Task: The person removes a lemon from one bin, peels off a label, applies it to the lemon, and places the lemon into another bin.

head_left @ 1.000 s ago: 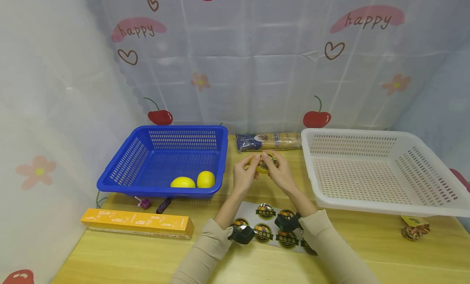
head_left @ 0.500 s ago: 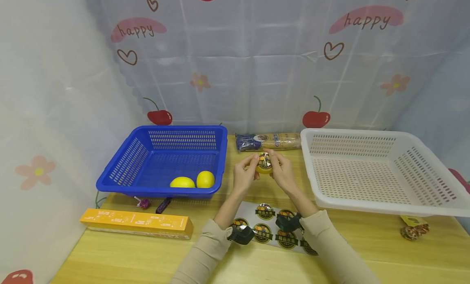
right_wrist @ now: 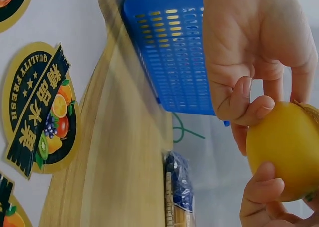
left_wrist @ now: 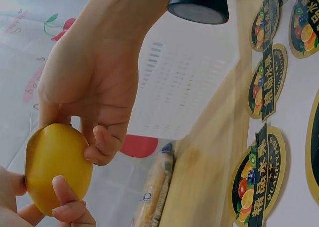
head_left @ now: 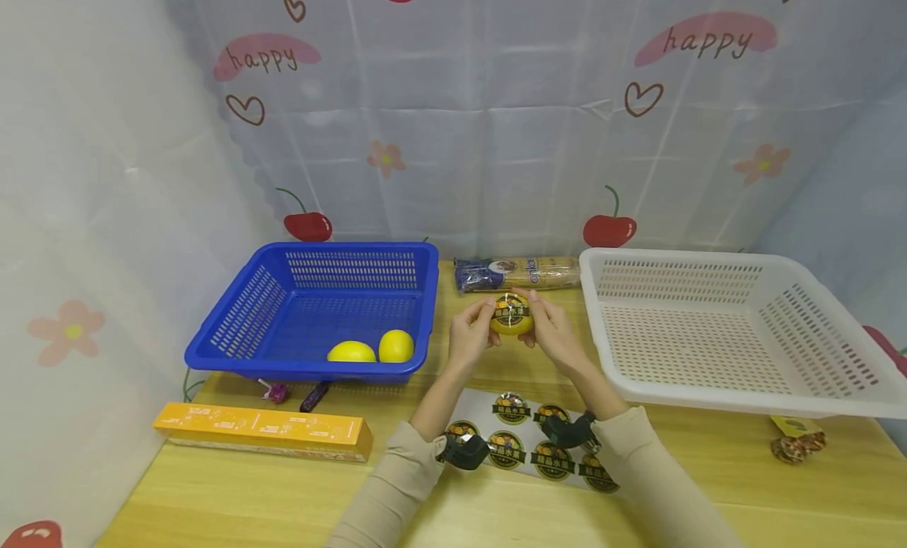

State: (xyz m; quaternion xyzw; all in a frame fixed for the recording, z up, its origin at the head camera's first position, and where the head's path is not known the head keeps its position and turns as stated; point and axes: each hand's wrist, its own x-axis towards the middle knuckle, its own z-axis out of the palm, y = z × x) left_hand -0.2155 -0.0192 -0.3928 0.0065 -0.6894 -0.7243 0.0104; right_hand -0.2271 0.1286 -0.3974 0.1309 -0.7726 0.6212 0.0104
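Fruit (head_left: 512,327), yellow and rounded with round black-and-gold 精品水果 label (head_left: 512,307), is gripped by left hand (head_left: 469,337) and right hand (head_left: 558,337) above wooden table (head_left: 269,497), between white paper sheet (head_left: 480,409) of stickers (right_wrist: 42,107) printed QUALITY FRESH and clear plastic packet (head_left: 516,273) lettered "anka".

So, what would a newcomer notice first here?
Probably the vivid blue basket at left, two yellow fruits in its near right corner. In the middle, the left hand and right hand hold another yellow fruit with a dark sticker. A white basket stands at right.
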